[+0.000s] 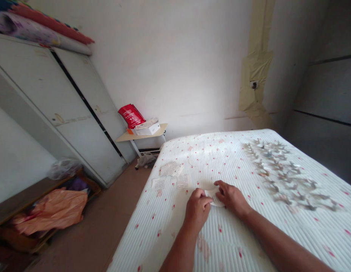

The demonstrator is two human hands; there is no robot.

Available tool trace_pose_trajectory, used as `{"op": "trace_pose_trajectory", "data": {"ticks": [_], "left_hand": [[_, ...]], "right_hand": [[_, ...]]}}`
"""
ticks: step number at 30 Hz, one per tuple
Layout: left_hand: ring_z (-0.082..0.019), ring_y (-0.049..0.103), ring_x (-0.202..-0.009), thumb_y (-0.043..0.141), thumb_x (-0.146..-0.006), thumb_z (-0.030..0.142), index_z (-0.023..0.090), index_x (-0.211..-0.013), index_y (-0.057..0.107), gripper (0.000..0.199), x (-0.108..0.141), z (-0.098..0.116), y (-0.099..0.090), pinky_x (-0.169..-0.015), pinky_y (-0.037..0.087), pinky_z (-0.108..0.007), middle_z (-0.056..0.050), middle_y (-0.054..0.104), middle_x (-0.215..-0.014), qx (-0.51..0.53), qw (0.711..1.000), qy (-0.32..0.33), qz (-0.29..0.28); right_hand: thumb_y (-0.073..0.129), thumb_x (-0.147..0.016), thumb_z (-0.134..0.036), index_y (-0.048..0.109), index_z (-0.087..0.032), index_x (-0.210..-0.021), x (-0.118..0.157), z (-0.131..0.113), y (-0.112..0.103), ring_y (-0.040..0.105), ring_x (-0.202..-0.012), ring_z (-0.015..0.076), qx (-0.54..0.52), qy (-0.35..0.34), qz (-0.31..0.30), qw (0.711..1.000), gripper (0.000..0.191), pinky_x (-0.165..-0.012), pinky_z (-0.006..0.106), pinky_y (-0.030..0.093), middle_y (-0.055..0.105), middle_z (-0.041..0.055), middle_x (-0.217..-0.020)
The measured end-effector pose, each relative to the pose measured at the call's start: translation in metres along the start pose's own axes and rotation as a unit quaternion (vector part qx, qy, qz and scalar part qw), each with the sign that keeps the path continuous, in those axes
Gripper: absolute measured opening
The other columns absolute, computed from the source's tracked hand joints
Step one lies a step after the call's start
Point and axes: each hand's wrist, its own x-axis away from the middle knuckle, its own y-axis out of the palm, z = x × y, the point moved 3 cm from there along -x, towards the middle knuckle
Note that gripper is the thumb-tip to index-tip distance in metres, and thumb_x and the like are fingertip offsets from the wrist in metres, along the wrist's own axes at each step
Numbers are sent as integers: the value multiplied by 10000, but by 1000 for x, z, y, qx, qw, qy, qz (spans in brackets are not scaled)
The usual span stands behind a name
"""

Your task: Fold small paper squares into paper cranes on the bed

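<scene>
Between my two hands a small piece of printed paper (214, 197) lies over the mattress (232, 234). My left hand (197, 207) pinches the paper's left edge between thumb and curled fingers. My right hand (231, 197) grips its right side, with the index finger stretched out above it. To the left lie a stack of printed paper pieces (171, 169) and two separate square sheets, one on the left (159, 184) and one nearer my hands (183, 182). Many small folded paper shapes (280, 166) stand in rows on the right of the mattress.
Behind the mattress at left, a small table (124, 137) holds a red bag (131, 116) and a white box (148, 129). Grey cabinets (76, 98) stand at the left, with rolled mats on top. A low wooden unit holds an orange bag (55, 209).
</scene>
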Motion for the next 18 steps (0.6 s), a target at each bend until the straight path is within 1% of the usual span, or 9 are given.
{"op": "trace_pose_trajectory", "data": {"ticks": [2, 4, 7, 9, 11, 13, 15, 18], "left_hand": [[-122, 497, -792, 464, -718, 63, 247, -850, 704, 330, 0, -2, 1, -724, 411, -224, -20, 506, -836, -7, 1000, -9, 3], [-127, 496, -807, 465, -715, 65, 237, -857, 702, 325, 0, -3, 1, -743, 409, -232, -21, 507, -838, -10, 1000, -19, 7], [-133, 495, -816, 467, -719, 81, 224, -853, 698, 303, -1, -5, 0, -764, 406, -246, -20, 512, -832, -9, 999, -35, 6], [-132, 496, -811, 464, -720, 85, 215, -834, 698, 291, -1, -5, -1, -762, 406, -247, -20, 514, -829, -4, 999, -41, 6], [-130, 498, -803, 465, -718, 86, 207, -821, 696, 280, -1, -4, -2, -751, 406, -244, -21, 515, -827, 4, 999, -44, 8], [-128, 500, -795, 472, -716, 91, 204, -818, 691, 266, -2, -5, -2, -741, 405, -241, -19, 517, -820, 10, 999, -45, 11], [-126, 505, -790, 482, -719, 101, 196, -801, 682, 237, -3, -6, -2, -739, 403, -241, -16, 520, -807, 15, 998, -51, 17], [-120, 515, -768, 495, -734, 127, 169, -711, 652, 164, -5, -10, 1, -736, 398, -242, -13, 523, -777, 17, 997, -68, 27]], "right_hand": [[443, -718, -164, 587, -180, -1010, 1, 2, -3, 563, -654, 142, 10, -15, 5, 1000, 326, -619, 242, 406, 609, 30, -777], [455, -724, -164, 606, -182, -980, 2, 3, -9, 574, -737, 157, -15, -39, -1, 999, 298, -673, 260, 428, 604, 56, -901], [512, -744, -217, 640, -188, -918, 6, 1, -20, 556, -892, 196, -89, -92, -39, 991, 218, -786, 304, 435, 582, 81, -999], [578, -731, -274, 656, -193, -927, 9, -4, -24, 524, -978, 221, -113, -136, -80, 981, 225, -849, 333, 418, 575, 89, -1041], [618, -714, -305, 662, -201, -944, 11, -9, -25, 513, -981, 229, -98, -176, -116, 973, 256, -858, 352, 408, 585, 85, -1029], [593, -743, -303, 672, -207, -912, 13, -13, -23, 520, -930, 220, -68, -201, -130, 969, 210, -836, 358, 406, 603, 76, -969], [525, -801, -296, 678, -209, -849, 12, -15, -21, 523, -875, 203, -51, -207, -124, 969, 183, -810, 352, 405, 609, 69, -912], [453, -853, -316, 662, -196, -767, 10, -12, -17, 522, -823, 188, -51, -184, -102, 976, 256, -752, 322, 415, 600, 67, -848]]}}
